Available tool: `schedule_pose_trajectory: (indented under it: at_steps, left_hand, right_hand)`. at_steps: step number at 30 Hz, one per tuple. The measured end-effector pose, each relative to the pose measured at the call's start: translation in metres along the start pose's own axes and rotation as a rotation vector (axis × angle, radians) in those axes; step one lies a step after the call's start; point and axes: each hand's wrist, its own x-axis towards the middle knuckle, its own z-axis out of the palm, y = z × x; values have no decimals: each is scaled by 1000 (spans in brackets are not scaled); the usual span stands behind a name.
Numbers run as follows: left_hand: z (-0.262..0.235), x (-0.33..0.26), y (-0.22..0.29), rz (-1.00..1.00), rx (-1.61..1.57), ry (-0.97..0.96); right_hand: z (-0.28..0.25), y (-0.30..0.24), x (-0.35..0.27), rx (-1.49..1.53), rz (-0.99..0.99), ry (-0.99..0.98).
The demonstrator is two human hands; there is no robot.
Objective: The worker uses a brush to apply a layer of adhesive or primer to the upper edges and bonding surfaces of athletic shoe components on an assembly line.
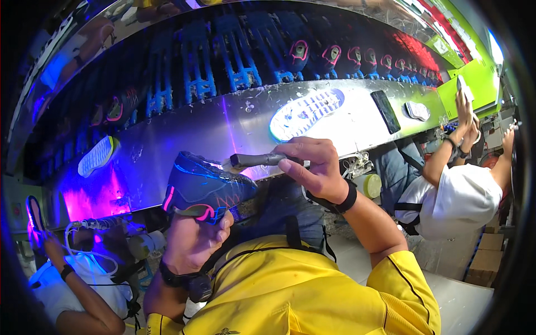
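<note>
1. The dark blue shoe upper (207, 190), with pink trim and bright blue edging, is being held up in front of the person's chest, just below the edge of the metal tabletop (184, 134), tilted with its toe pointing up and to the right.
2. The left hand (192, 243) is cupping the shoe from underneath, its fingers wrapped closed around the heel and sole side.
3. The right hand (312, 167) is pinching a dark-handled brush (258, 161) between thumb and curled fingers, the pale brush tip touching the upper's top edge near the toe.
4. Judging by this, the step in hand looks like brushing a coating along the upper's rim; the next move probably calls for turning the shoe in the left hand so an untreated stretch of rim meets the brush.
5. On the tabletop a white sole (306, 113) with a blue edge is lying just beyond the brush, another sole (96, 156) well to the left.
6. A co-worker in white (455, 198) is working to the right, another person's arm (72, 290) at lower left.
</note>
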Motion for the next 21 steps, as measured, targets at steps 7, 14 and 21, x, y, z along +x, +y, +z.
schedule_pose_trajectory:
  at_steps: [7,14,21]
  left_hand:
    - [2,-1,-1,-9,-26,-25]
    - [-8,-1,4,-64,-91,-83]
    - [-20,2,6,-39,-99,-132]
  right_hand:
    - [11,-10,13,-8,-110,3]
    - [14,11,-7,-35,-33,-21]
    - [16,18,-16,22,48,45]
